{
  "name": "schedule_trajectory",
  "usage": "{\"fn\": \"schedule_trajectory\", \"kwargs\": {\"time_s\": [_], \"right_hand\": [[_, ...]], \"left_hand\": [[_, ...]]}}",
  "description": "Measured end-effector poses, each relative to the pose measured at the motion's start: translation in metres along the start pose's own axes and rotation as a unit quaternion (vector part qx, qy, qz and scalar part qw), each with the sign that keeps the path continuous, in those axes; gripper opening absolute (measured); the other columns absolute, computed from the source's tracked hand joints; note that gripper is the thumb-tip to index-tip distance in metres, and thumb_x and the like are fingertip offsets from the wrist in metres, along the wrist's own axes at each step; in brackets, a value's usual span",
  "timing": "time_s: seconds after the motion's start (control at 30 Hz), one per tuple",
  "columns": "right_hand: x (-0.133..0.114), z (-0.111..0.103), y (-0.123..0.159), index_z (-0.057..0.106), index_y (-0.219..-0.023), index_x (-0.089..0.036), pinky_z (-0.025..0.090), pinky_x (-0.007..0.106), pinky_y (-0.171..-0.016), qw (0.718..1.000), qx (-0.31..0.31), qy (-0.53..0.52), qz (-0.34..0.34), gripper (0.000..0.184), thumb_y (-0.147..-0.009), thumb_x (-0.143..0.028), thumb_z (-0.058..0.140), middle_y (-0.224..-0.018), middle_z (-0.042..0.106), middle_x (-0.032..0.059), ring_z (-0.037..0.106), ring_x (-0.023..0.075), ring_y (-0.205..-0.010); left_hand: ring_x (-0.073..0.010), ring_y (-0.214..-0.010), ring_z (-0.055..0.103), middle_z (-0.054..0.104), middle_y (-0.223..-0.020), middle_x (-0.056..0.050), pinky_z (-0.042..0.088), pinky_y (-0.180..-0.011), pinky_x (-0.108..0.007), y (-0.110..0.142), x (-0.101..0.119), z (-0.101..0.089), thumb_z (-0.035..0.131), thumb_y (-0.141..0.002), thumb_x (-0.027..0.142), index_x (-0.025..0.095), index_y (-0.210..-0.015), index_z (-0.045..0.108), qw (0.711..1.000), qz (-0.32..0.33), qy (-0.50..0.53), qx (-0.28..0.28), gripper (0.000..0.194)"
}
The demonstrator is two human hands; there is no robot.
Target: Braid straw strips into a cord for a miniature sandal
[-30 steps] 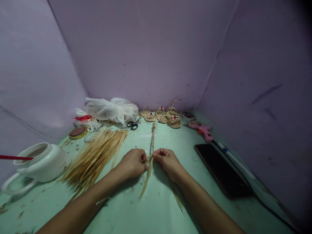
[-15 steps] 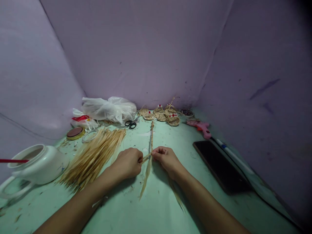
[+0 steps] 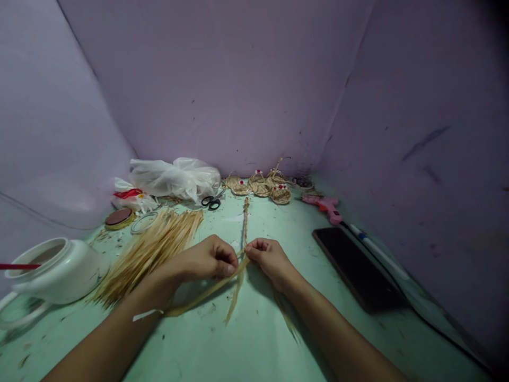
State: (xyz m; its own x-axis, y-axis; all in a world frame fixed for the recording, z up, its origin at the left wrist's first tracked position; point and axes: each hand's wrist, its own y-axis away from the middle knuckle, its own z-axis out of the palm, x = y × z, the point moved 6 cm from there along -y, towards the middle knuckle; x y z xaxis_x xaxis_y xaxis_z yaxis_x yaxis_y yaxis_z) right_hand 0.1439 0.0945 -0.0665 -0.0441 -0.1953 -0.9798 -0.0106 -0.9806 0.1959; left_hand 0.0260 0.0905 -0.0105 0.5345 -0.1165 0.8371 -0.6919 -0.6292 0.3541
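A thin braid of straw-coloured fibre (image 3: pixel 245 220) runs away from me over the pale green table. My right hand (image 3: pixel 267 257) pinches its near end between thumb and fingertips. Just left of that, my left hand (image 3: pixel 214 258) is closed with its fingertips on a loose fibre strand (image 3: pixel 204 293), which curves back under my left wrist. A second strand (image 3: pixel 235 298) hangs from the braid towards me, and another tail (image 3: pixel 287 318) comes out below my right hand. Beside my left forearm lies a fanned bundle of dry fibre strips (image 3: pixel 155 249).
At the left stands a white teapot-like jug (image 3: pixel 75 270) with a red stick. Along the back are a plastic bag (image 3: pixel 175 178), black scissors (image 3: pixel 210 201) and woven pieces with beads (image 3: pixel 258 185). A pink glue gun (image 3: pixel 324 204), its cable and a dark phone (image 3: pixel 358 268) lie to the right.
My left hand has turned and opened its fist into a fingertip grip near the braid's end. A long strand now shows trailing below it. My right hand keeps its pinch.
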Motion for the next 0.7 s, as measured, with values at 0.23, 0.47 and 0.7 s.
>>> {"fn": "schedule_trajectory", "kwargs": {"time_s": [0.23,0.47,0.7], "right_hand": [[-0.002,0.001,0.002,0.054,-0.059,-0.013,0.018,0.019,-0.038,1.000,-0.007,-0.005,0.029,0.008,-0.061,-0.021,0.055,-0.043,0.044,-0.0051,0.028,0.0031,-0.036],[-0.003,0.001,0.004,0.053,-0.059,-0.014,0.016,0.020,-0.037,0.999,-0.009,-0.002,0.036,0.010,-0.063,-0.022,0.055,-0.044,0.045,-0.0051,0.025,0.0024,-0.033],[-0.002,0.001,0.002,0.053,-0.060,-0.013,0.016,0.020,-0.038,0.999,-0.019,0.000,0.027,0.012,-0.063,-0.024,0.056,-0.043,0.044,-0.0053,0.027,0.0026,-0.033]], "left_hand": [[-0.0073,-0.049,0.034,0.042,-0.051,0.003,0.026,-0.047,-0.019,-0.016,-0.020,-0.011,0.045,-0.060,0.021,0.013,-0.057,0.055,0.983,-0.030,-0.107,0.144,0.014],[-0.0096,-0.058,0.044,0.055,-0.062,0.000,0.034,-0.054,-0.019,-0.017,-0.020,-0.010,0.048,-0.061,0.022,0.012,-0.070,0.061,0.982,0.005,-0.065,0.177,0.019],[-0.0067,-0.048,0.033,0.042,-0.049,0.003,0.026,-0.046,-0.019,-0.022,-0.024,-0.004,0.047,-0.067,0.034,0.011,-0.057,0.057,0.986,-0.006,0.011,0.163,0.027]]}}
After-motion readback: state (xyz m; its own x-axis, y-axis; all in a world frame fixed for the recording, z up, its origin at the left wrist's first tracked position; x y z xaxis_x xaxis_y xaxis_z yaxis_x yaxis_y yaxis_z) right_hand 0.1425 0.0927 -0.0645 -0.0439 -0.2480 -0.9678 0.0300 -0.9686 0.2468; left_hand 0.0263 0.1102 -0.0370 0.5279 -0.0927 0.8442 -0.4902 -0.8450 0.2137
